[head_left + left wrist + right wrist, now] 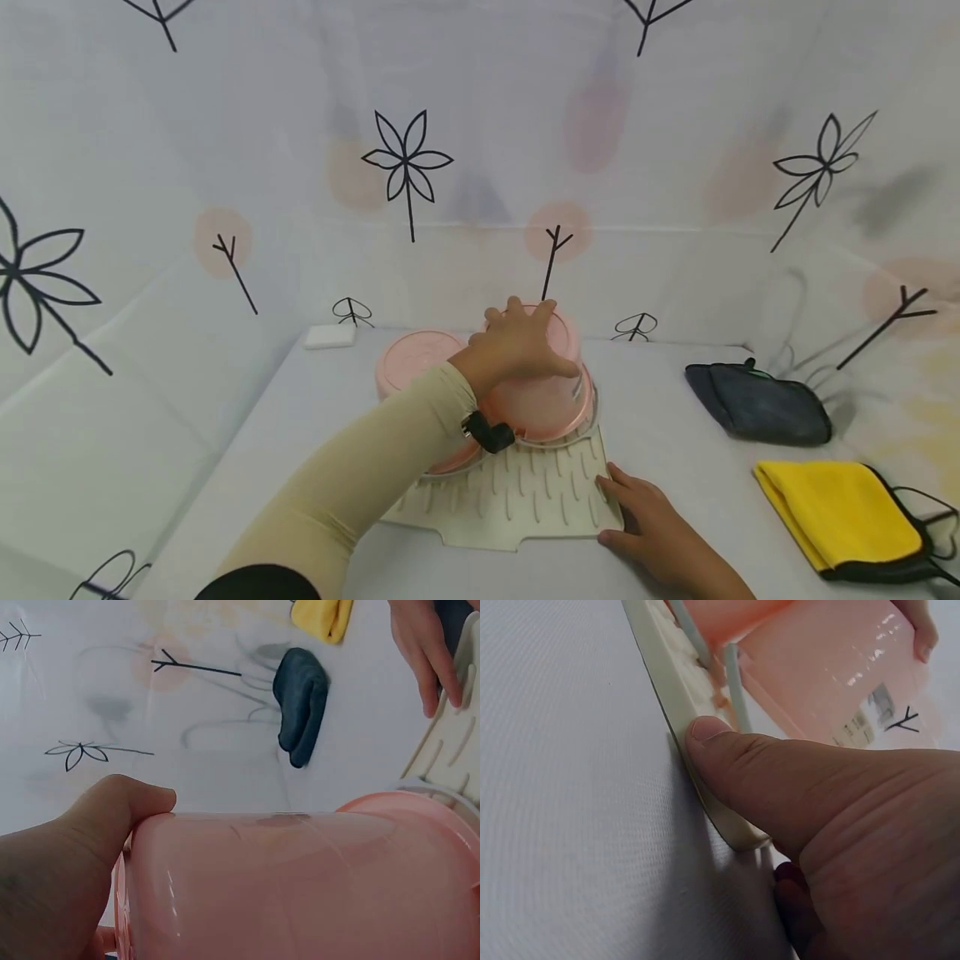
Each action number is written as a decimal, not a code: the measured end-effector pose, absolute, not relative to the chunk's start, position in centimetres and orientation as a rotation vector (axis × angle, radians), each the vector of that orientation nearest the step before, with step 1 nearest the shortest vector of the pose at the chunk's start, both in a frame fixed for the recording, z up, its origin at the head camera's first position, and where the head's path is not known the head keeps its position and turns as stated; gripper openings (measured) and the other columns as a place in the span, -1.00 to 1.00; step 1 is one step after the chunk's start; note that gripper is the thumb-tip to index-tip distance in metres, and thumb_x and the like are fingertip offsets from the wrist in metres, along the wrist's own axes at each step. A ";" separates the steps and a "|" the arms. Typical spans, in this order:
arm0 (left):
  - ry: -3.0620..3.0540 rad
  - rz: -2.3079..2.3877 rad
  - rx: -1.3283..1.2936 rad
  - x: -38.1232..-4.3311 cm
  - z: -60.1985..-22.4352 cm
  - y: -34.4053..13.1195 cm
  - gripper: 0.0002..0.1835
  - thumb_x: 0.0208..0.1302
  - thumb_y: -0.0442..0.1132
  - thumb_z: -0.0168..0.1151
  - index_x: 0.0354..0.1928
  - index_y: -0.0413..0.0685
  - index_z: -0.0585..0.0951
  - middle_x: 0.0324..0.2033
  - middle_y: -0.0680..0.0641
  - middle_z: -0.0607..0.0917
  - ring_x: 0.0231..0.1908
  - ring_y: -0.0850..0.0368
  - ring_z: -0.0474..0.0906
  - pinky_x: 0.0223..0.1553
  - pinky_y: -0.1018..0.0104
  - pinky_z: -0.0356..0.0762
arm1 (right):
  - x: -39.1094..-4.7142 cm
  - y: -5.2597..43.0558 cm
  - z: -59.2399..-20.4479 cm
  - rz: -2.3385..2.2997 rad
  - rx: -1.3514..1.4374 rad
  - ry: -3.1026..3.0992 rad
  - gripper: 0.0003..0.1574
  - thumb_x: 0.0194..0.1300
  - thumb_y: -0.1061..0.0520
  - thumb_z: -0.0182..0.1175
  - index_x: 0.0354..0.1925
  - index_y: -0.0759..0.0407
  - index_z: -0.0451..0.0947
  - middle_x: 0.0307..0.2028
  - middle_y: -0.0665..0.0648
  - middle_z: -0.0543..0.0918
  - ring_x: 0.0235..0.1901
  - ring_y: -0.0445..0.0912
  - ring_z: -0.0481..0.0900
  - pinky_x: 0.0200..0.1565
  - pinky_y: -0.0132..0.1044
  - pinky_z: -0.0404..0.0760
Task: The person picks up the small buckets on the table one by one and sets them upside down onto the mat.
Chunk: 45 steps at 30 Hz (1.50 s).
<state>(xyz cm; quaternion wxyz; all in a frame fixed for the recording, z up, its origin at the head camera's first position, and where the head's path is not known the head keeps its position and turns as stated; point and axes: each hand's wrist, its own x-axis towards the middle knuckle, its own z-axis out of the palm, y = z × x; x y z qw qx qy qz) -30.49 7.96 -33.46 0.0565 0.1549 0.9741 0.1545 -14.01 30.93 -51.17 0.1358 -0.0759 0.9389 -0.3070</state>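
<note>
My left hand [517,346] grips the upper end of a glossy pink tub [532,408], fingers spread over its flat bottom and thumb down the side. Its wide pink rim faces down over the cream ridged drying tray [517,500]. A second pink tub [416,358] stands bottom-up to the left, partly hidden by my sleeve. My right hand [648,521] holds the tray's near right corner. In the right wrist view the thumb [735,754] presses against the tray's edge; most of the other fingers are hidden there.
Right of the tray lie a dark folded cloth pouch [761,404] and a folded yellow cloth [840,517] with black trim. A small white block [330,336] sits at the table's far left corner. Behind the table hangs a white patterned sheet [480,125].
</note>
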 end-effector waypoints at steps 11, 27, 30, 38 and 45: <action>2.831 0.552 0.433 -32.2 -32.6 7.9 0.20 -0.01 0.56 0.33 0.66 0.51 0.02 0.54 -0.22 0.15 0.39 -0.39 0.17 0.13 -0.38 0.45 | -14.0 31.2 -51.1 -0.866 -0.245 2.751 0.11 0.15 -0.31 0.50 0.51 0.10 0.40 0.61 0.32 0.17 0.51 0.42 0.15 0.38 0.45 0.24; 2.858 0.451 0.424 -29.2 -33.1 10.1 0.15 -0.05 0.60 0.32 0.62 0.69 0.07 0.48 -0.11 0.24 0.37 -0.26 0.24 0.09 -0.31 0.48 | -14.0 31.2 -51.2 -0.874 -0.285 2.785 0.10 0.16 -0.34 0.47 0.51 0.09 0.40 0.61 0.31 0.18 0.52 0.41 0.14 0.38 0.45 0.24; 2.890 0.445 0.418 -29.0 -33.4 10.3 0.15 -0.06 0.61 0.33 0.62 0.69 0.09 0.46 -0.10 0.26 0.36 -0.25 0.25 0.06 -0.32 0.46 | -14.1 31.2 -51.3 -0.875 -0.290 2.789 0.10 0.16 -0.34 0.47 0.51 0.08 0.40 0.61 0.30 0.19 0.52 0.40 0.15 0.38 0.45 0.24; 2.938 0.444 0.469 -29.3 -34.8 10.9 0.15 -0.08 0.66 0.29 0.61 0.67 0.13 0.46 -0.11 0.28 0.34 -0.25 0.26 0.00 -0.31 0.44 | -14.0 31.2 -51.3 -0.875 -0.292 2.800 0.09 0.16 -0.33 0.48 0.50 0.11 0.41 0.60 0.31 0.20 0.51 0.41 0.16 0.38 0.45 0.25; 2.954 0.394 0.458 -29.4 -35.8 11.8 0.13 -0.07 0.67 0.28 0.60 0.65 0.18 0.44 -0.11 0.30 0.35 -0.27 0.26 0.07 -0.37 0.43 | -14.1 31.3 -51.6 -0.884 -0.245 2.779 0.09 0.11 -0.31 0.53 0.46 0.12 0.45 0.56 0.33 0.27 0.50 0.43 0.19 0.36 0.46 0.27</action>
